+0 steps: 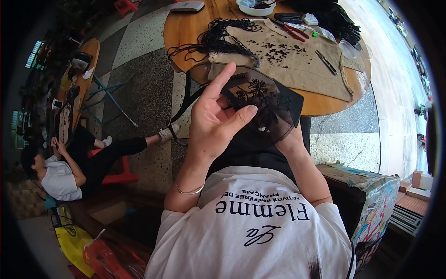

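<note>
I hold a piece of sheer black fabric [267, 104] with a black beaded flower stitched on it, over my lap in front of a round wooden table [186, 32]. My left hand [211, 123] is raised at the fabric's left edge. Its index finger points up and its thumb presses on the fabric; whether it also pinches a needle I cannot tell. My right hand [290, 142] is under the fabric, mostly hidden by it, and holds it up from below. A thin bracelet circles my left wrist.
On the table lie a beige cloth [302, 69] strewn with small black beads, a bundle of black threads [218, 39], red-handled pliers [293, 31], a dark tool [326, 62] and a white bowl [254, 8]. Another person [60, 174] sits at left. A colourful box [371, 204] stands at right.
</note>
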`<state>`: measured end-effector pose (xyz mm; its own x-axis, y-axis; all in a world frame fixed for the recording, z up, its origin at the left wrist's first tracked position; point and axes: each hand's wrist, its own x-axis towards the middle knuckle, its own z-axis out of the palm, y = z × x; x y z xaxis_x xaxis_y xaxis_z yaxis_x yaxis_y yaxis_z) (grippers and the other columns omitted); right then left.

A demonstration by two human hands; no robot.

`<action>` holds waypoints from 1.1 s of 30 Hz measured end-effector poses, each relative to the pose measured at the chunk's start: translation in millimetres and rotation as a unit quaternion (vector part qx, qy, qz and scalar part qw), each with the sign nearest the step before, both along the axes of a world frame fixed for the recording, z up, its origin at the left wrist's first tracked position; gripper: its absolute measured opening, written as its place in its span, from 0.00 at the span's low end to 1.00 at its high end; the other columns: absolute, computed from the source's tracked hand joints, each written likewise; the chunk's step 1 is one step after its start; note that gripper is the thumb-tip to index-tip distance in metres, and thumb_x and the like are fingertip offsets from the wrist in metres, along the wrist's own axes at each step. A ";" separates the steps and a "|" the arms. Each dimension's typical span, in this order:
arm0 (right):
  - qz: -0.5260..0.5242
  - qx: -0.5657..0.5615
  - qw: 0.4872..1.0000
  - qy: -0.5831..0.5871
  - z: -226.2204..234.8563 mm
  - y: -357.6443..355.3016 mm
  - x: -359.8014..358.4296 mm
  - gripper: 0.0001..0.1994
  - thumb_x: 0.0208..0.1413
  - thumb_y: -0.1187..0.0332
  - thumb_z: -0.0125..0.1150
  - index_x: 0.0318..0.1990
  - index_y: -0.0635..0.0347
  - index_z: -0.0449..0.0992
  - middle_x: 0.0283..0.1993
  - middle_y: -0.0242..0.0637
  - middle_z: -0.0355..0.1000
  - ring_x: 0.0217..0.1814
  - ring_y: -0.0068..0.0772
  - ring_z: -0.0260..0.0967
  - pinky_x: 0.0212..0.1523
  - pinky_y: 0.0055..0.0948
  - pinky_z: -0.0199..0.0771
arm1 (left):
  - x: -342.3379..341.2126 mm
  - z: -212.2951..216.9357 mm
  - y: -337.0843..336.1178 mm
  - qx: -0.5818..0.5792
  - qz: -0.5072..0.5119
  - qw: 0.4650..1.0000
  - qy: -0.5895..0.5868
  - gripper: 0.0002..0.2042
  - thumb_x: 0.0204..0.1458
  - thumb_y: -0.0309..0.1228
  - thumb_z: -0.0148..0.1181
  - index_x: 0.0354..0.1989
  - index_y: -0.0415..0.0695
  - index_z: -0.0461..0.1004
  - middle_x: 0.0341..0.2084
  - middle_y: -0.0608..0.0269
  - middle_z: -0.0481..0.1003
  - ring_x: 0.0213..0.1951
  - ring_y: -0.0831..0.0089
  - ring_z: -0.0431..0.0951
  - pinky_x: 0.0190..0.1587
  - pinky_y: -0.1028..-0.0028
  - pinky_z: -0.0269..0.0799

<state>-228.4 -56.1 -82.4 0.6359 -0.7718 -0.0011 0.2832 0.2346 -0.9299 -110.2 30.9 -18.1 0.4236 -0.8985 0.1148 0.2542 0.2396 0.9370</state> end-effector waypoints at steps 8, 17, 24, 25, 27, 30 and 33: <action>-0.002 -0.092 0.996 0.016 1.5 -5.1 -2.3 0.14 0.57 0.68 0.54 0.49 0.63 0.70 0.41 0.31 0.72 0.37 0.18 0.68 0.32 0.17 0.68 | -0.5 -5.0 -5.5 -0.003 0.016 0.999 -0.033 0.34 0.47 0.16 0.59 0.63 0.34 0.50 0.46 0.53 0.71 0.47 0.73 0.72 0.52 0.75 0.69; -0.141 -0.041 0.988 -0.037 16.3 -26.8 -17.0 0.09 0.55 0.72 0.56 0.44 0.62 0.73 0.42 0.30 0.70 0.39 0.19 0.64 0.38 0.19 0.65 | 3.0 -14.0 -7.6 -0.021 0.060 0.996 -0.060 0.31 0.47 0.15 0.59 0.62 0.38 0.57 0.44 0.55 0.73 0.42 0.77 0.74 0.46 0.79 0.72; -0.142 -0.597 0.778 0.134 47.6 -20.9 -10.5 0.09 0.47 0.75 0.61 0.38 0.60 0.74 0.37 0.31 0.70 0.35 0.27 0.61 0.35 0.24 0.59 | -4.8 -20.3 -11.1 -0.019 0.086 0.989 -0.114 0.30 0.47 0.16 0.60 0.61 0.37 0.58 0.42 0.57 0.74 0.41 0.79 0.74 0.42 0.81 0.72; -0.143 -0.634 0.745 0.148 49.4 -20.0 -7.8 0.09 0.46 0.75 0.61 0.37 0.60 0.74 0.37 0.32 0.70 0.36 0.29 0.61 0.35 0.26 0.59 | -5.9 -19.6 -9.6 0.004 0.090 0.986 -0.140 0.30 0.47 0.15 0.60 0.61 0.37 0.58 0.43 0.56 0.74 0.41 0.79 0.74 0.43 0.82 0.72; -0.144 -0.670 0.711 0.158 51.5 -19.1 -4.9 0.09 0.45 0.76 0.61 0.37 0.60 0.74 0.37 0.33 0.70 0.37 0.31 0.62 0.35 0.27 0.59 | -6.3 -18.0 -7.4 0.050 0.099 0.975 -0.191 0.31 0.46 0.15 0.60 0.61 0.36 0.57 0.45 0.55 0.73 0.42 0.79 0.74 0.43 0.83 0.71; -0.172 -0.622 0.755 0.113 51.7 -18.0 -7.3 0.06 0.54 0.74 0.55 0.39 0.60 0.72 0.37 0.36 0.73 0.33 0.28 0.63 0.33 0.24 0.61 | -0.1 -19.4 -8.4 0.012 0.141 0.974 -0.177 0.30 0.47 0.16 0.60 0.61 0.37 0.58 0.40 0.59 0.74 0.38 0.80 0.74 0.41 0.83 0.72; -0.089 -0.134 0.972 -0.171 59.4 -29.5 -39.5 0.10 0.65 0.68 0.39 0.49 0.61 0.62 0.37 0.44 0.73 0.16 0.16 0.57 0.16 0.13 0.58 | 17.8 -29.4 -2.6 -0.003 0.204 0.967 -0.152 0.29 0.47 0.16 0.59 0.61 0.37 0.59 0.37 0.61 0.74 0.36 0.81 0.74 0.39 0.83 0.72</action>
<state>-267.8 -85.6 -23.0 0.4199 -0.8129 0.4035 0.6007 -0.0843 -0.7950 -92.4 28.3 -47.5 0.6881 -0.6634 0.2938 -0.1494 0.2666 0.9521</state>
